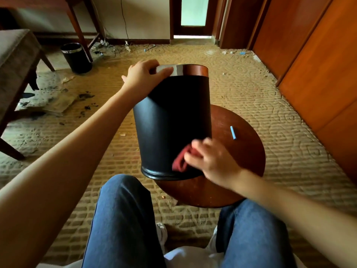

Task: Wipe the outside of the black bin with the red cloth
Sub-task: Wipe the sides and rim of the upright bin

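Black bin point(170, 122) stood at centre of view, base on the 9 o'clock part of a round wooden table point(245, 155). It appeared tipped, top leaning away from the person.

Left hand point(144, 78) was at the bin's 11 o'clock, fingers curled together over the metal rim point(185, 69), clamped on it.

Right hand point(212, 161) was at the bin's 5 o'clock, low on the wall, blurred. Its fingers were slightly apart, bent over the bunched red cloth point(180, 161), pressing it to the wall.

Blue stick point(233, 133) lay on the table at 3 o'clock from the bin, apart from it.

Judgement:
- The bin was probably light and stiff, since one hand steadied it.
- The matte wall was likely smooth, so it could turn or slide under wiping pressure.
- The rim seemed the best hold.
- The cloth was soft and limp, and needed bunching to stay under the fingers.
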`<state>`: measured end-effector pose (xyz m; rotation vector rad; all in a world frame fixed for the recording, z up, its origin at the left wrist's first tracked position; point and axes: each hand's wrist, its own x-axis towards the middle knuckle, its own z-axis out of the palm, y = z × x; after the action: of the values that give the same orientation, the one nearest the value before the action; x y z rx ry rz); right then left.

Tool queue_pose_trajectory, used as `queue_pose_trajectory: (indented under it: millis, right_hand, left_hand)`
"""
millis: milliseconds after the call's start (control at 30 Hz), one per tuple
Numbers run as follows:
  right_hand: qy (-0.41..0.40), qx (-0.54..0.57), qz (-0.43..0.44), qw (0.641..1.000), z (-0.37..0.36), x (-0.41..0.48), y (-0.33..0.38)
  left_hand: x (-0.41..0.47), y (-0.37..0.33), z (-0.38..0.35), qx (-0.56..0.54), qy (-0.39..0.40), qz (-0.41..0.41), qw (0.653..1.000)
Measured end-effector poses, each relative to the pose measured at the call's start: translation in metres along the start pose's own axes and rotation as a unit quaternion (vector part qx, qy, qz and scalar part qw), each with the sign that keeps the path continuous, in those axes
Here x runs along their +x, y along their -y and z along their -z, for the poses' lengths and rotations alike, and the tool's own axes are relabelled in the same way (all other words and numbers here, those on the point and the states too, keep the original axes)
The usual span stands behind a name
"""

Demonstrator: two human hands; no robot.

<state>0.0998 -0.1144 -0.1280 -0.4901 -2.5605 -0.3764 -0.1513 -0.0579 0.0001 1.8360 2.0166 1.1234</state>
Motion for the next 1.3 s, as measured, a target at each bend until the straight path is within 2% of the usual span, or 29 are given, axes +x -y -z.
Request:
queue_pose_trajectory:
  millis: [100,167,233,267,400,533,600,700,833,900,933,1067,1133,1233,1300]
  right_hand:
    - [0.059,0.040,0.014,0.997,-0.002,-0.032,0.013]
    - [0.087,0.034,0.030,0.995,0.004,-0.034,0.009]
    - [0.104,0.034,-0.019,0.994,0.012,-0.033,0.005]
    - [0.103,0.055,-0.079,0.990,0.015,-0.034,0.000]
    - [0.022,0.100,-0.243,0.965,0.034,-0.046,-0.024]
    - [-0.063,0.131,-0.427,0.892,0.048,-0.047,-0.053]
    - [-0.083,0.132,-0.483,0.862,0.055,-0.042,-0.065]
    - [-0.128,0.169,-0.531,0.820,0.069,-0.027,-0.083]
    - [-0.298,0.212,-0.533,0.763,0.085,0.012,-0.101]
    - [-0.357,0.244,-0.522,0.735,0.087,0.034,-0.100]
    - [-0.361,0.250,-0.512,0.738,0.085,0.042,-0.099]
    - [-0.281,0.186,-0.430,0.838,0.071,0.047,-0.097]
    - [-0.246,0.155,-0.393,0.873,0.071,0.049,-0.098]
    - [-0.220,0.123,-0.329,0.910,0.077,0.060,-0.100]
    - [-0.217,0.111,-0.300,0.922,0.080,0.065,-0.100]
  left_hand:
    - [0.005,-0.030,-0.010,0.134,0.012,-0.012,0.991]
    - [0.006,-0.054,-0.025,0.160,0.037,-0.028,0.986]
    - [0.005,-0.073,-0.039,0.158,0.049,-0.032,0.986]
    - [0.005,-0.079,-0.044,0.156,0.052,-0.033,0.986]
    - [0.007,-0.103,-0.060,0.143,0.045,-0.045,0.988]
    - [-0.004,-0.118,-0.073,0.146,0.041,-0.069,0.986]
    - [-0.009,-0.122,-0.076,0.136,0.047,-0.080,0.986]
    - [-0.008,-0.117,-0.072,0.087,0.060,-0.075,0.992]
    - [-0.003,-0.099,-0.066,-0.001,0.078,-0.064,0.995]
    - [0.000,-0.089,-0.064,-0.034,0.089,-0.063,0.993]
    - [0.001,-0.085,-0.063,-0.044,0.094,-0.063,0.993]
    - [0.003,-0.076,-0.054,-0.035,0.089,-0.046,0.994]
    - [0.001,-0.077,-0.054,-0.015,0.076,-0.038,0.996]
    - [-0.001,-0.082,-0.058,0.017,0.055,-0.036,0.998]
    - [-0.001,-0.081,-0.060,0.030,0.049,-0.040,0.998]
